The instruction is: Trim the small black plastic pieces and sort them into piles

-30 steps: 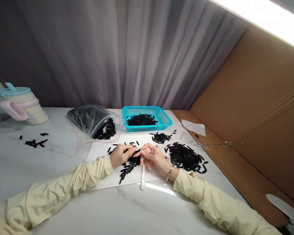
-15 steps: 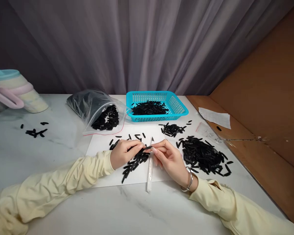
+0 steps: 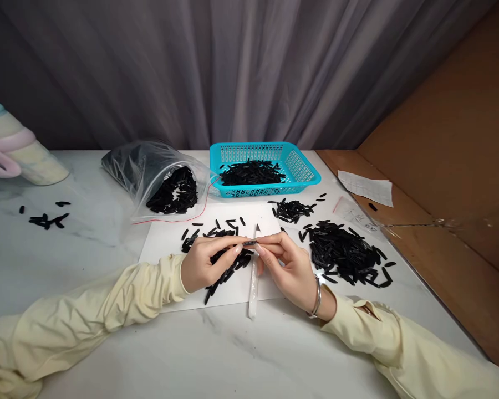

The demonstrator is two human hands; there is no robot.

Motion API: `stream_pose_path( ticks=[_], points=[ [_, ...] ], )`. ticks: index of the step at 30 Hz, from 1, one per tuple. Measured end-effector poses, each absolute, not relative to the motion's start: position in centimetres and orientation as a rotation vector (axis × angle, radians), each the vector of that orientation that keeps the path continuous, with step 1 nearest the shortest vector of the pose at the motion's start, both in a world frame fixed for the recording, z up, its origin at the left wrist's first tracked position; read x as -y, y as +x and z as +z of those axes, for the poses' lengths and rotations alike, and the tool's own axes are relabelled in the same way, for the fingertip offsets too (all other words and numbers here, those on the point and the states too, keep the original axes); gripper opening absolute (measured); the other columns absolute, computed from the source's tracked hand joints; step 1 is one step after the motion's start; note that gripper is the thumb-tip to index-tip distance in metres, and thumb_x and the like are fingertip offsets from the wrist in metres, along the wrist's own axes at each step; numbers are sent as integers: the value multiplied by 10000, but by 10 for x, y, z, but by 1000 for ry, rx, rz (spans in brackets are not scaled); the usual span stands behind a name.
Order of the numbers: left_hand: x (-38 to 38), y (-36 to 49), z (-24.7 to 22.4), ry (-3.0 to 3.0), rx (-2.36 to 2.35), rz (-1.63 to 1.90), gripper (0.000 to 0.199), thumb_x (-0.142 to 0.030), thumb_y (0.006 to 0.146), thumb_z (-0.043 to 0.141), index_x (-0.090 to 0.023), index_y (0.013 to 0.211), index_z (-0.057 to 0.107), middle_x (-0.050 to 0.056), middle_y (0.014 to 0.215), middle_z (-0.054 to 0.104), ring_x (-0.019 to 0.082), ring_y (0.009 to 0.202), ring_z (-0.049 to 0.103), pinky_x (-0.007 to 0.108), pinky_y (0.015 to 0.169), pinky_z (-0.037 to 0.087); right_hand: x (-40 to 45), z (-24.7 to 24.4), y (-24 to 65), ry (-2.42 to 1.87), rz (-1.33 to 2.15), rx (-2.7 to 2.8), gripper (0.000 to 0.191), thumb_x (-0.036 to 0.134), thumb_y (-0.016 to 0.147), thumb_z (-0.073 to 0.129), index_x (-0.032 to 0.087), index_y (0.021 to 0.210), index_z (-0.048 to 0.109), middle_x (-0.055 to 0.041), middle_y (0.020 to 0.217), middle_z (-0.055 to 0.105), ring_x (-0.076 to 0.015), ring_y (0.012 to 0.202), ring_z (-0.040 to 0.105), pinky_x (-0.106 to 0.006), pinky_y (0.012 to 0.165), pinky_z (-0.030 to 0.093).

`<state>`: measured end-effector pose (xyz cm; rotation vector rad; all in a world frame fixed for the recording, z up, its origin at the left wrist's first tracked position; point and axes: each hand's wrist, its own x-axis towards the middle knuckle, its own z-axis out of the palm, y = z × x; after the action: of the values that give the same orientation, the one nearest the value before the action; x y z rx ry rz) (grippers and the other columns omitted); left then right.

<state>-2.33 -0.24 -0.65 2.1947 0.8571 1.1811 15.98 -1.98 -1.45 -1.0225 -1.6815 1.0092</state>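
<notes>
Between the fingertips of my left hand [image 3: 210, 260] and my right hand [image 3: 289, 269] is a small, slim black piece [image 3: 250, 243], pinched at both ends. What the piece is made of I cannot make out. Below my hands lies a white sheet [image 3: 162, 238] with a loose pile of similar black pieces [image 3: 228, 271], partly hidden by my left hand. A white pencil-like tool [image 3: 253, 299] with a dark pointed tip rests on the sheet under my right fingertips, reaching past the sheet's near edge.
Behind stand a blue basket [image 3: 266, 192] of black pieces and a clear zip bag [image 3: 128, 188] spilling more. A large black heap [image 3: 343, 252] and a smaller one [image 3: 293, 209] lie right. Several pieces [image 3: 47, 221] and a tumbler [image 3: 20, 149] are left; cardboard [image 3: 441, 166] walls the right.
The view has shifted slightly, so things on the table sit a little higher. Both hands still pinch the black piece, which looks slightly turned, with the fingertips closer together.
</notes>
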Motion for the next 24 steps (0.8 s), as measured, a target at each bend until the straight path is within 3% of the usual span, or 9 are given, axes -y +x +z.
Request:
stream_pose_path(
  ticks=[8,16,24],
  points=[
    [3,-23,-11,2171,-945,1169,204,-157,838,464,-109,939,634,-11,575,623,49,434,499,145,438,403,21,-10,160,-1031,1024,1716,82,265,870,502,190,900,488,-27,685,698,-135,535,617,-263,555,472],
    [3,-24,-15,2151,-974,1169,214,-196,847,460,-121,946,635,-35,502,563,50,403,457,152,417,386,22,-8,160,-1032,996,1726,67,261,864,512,205,899,510,-7,674,686,-136,549,627,-270,569,487],
    [4,-25,-10,2151,-919,1135,246,-167,844,460,-136,1022,628,-22,585,635,49,443,504,143,463,415,23,-11,160,-978,888,1730,60,185,861,505,190,914,532,-4,604,650,-133,528,627,-254,515,482]
  ],
)
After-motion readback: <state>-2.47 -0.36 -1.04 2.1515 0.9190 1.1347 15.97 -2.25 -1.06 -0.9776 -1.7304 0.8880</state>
